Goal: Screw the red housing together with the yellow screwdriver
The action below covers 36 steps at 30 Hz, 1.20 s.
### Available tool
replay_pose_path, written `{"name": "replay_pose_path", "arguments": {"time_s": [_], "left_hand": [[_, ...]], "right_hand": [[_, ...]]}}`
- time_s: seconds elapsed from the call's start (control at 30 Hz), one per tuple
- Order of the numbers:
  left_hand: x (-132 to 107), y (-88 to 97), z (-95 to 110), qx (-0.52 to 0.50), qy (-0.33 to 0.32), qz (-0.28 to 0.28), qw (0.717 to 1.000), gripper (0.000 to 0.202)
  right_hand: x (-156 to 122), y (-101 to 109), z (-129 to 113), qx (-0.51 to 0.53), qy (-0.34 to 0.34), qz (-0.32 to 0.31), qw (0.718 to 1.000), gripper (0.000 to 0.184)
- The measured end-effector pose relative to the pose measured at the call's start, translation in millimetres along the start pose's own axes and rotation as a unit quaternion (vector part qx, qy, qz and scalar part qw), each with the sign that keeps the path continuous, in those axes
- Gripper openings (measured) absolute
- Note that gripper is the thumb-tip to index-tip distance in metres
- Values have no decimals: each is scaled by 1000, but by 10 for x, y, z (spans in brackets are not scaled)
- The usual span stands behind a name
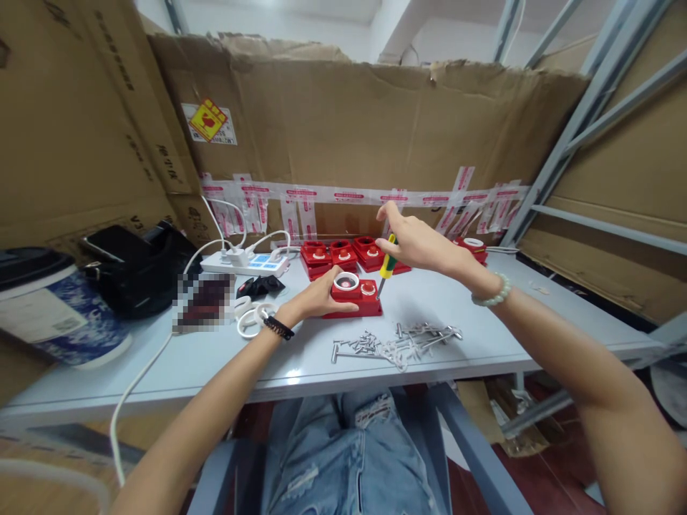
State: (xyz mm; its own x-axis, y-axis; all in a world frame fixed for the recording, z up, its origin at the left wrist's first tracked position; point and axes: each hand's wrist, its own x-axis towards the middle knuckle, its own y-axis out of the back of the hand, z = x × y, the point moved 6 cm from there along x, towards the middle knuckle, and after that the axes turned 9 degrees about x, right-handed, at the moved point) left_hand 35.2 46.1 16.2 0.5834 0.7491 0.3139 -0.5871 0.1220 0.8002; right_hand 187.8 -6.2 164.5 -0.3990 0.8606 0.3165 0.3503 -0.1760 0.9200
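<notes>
A red box-shaped unit (357,307) with a white ring and a small red knob on top sits on the table before me. My left hand (326,292) grips its left side, thumb along the front. Closed round the yellow and green handle of a screwdriver (387,263) is my right hand (411,239). The screwdriver stands nearly upright, its tip at the unit's right end; the exact contact is too small to make out. Just in front lie loose screws and small metal rods (397,345) in a pile.
More red units (343,252) line the back, with another (473,247) at right. A white power strip (247,262), white rings (250,320), a black bag (144,279) and a large patterned cup (54,315) occupy the left. Cardboard (348,121) walls the table's rear.
</notes>
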Motion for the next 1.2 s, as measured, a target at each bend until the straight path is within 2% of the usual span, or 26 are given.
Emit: {"name": "replay_pose_path", "arguments": {"time_s": [0.1,0.2,0.3,0.5,0.57,0.67,0.73,0.77,0.83,0.9,1.0,1.07,1.2], "left_hand": [[1,0,9,-3,-1,-3,1000,66],[3,-4,-1,0,-1,0,1000,67],[3,-8,-19,7,-2,4,1000,65],[1,-5,0,-3,-10,4,1000,62],[1,1,7,-2,-7,3,1000,62],[-1,7,10,-3,-4,2,1000,62],[-4,7,9,-2,-3,2,1000,63],[-5,6,8,1,-4,3,1000,63],[-6,2,9,6,-8,4,1000,62],[-4,0,7,9,-8,6,1000,62],[1,-4,-11,7,6,2,1000,64],[1,-3,-15,3,10,0,1000,65],[0,7,-14,5,7,3,1000,66]], "right_hand": [[-19,10,-69,55,56,-48,996,38],[-19,4,-95,54,70,-57,994,19],[6,-11,-73,48,53,-15,997,9],[4,-70,-48,133,55,28,989,36],[-7,-28,-60,137,54,52,988,37],[-18,126,-97,126,64,121,982,33],[-5,192,-78,105,43,149,982,27],[15,166,-51,94,21,129,987,25],[56,-33,33,71,-37,15,997,29],[38,-343,133,44,-90,-138,985,39],[-21,-705,245,-4,-115,-254,960,37],[-58,-881,300,-7,-126,-299,946,35],[-68,-1017,331,4,-119,-310,943,32]]}}
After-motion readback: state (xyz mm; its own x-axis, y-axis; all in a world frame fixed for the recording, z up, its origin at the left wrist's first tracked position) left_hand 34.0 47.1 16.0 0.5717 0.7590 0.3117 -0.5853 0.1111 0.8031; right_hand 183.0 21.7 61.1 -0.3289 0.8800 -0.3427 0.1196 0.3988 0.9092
